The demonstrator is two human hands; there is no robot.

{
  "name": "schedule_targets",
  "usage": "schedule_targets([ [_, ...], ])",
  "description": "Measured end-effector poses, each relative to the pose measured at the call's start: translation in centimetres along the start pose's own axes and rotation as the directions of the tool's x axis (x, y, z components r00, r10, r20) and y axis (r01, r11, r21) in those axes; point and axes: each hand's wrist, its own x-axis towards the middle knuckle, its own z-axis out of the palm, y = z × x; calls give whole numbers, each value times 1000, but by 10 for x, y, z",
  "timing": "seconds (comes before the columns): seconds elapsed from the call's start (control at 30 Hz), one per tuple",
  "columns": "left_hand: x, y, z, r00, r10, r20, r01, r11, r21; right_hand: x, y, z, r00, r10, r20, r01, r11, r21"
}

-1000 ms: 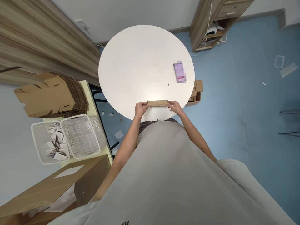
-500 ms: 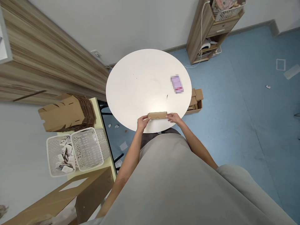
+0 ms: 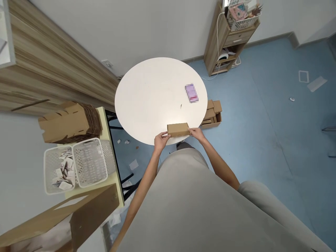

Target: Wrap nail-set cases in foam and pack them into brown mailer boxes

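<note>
A small brown cardboard box [image 3: 178, 130], with its top closed, is at the near edge of the round white table [image 3: 149, 101]. My left hand [image 3: 161, 141] grips its left end between thumb and fingers. At the right end, my right hand [image 3: 196, 133] pinches the corner in the same way. Farther back on the tabletop lies a flat purple item [image 3: 191, 93], blurred into blocks, and a small dark mark or scrap [image 3: 181, 106] is near it.
Left of me, a side table [image 3: 105, 126] bears stacked flat cardboard blanks [image 3: 65, 120] and white plastic baskets [image 3: 89, 161]. A large carton [image 3: 94, 213] is nearer. Right of the round table, a carton of folded boxes [image 3: 212, 115] stands on the floor; a wooden cabinet [image 3: 214, 45] is behind.
The box has turned so that its broad top face shows, where a narrow side showed before. Both hands keep hold of its ends. The whole view has shifted slightly.
</note>
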Motion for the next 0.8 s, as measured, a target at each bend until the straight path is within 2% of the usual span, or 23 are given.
schedule_targets([
  [0.1,-22,3,26,998,49,-38,-50,999,-16,-13,16,-23,999,5,-40,-3,999,48],
  [0.23,-47,8,73,993,94,-65,-98,993,-60,-40,40,-63,995,8,-96,2,995,97],
  [0.4,-71,21,133,985,167,33,-163,981,-101,-86,73,-115,979,56,-196,-33,992,120],
  [0.53,-86,37,170,967,226,118,-218,973,-74,-113,97,-143,962,133,-239,-103,986,133],
  [0.67,-87,54,196,964,217,152,-220,976,-1,-111,114,-166,958,173,-228,-135,976,173],
  [0.8,-66,76,229,970,126,210,-144,987,75,-81,122,-198,955,177,-237,-127,969,212],
])
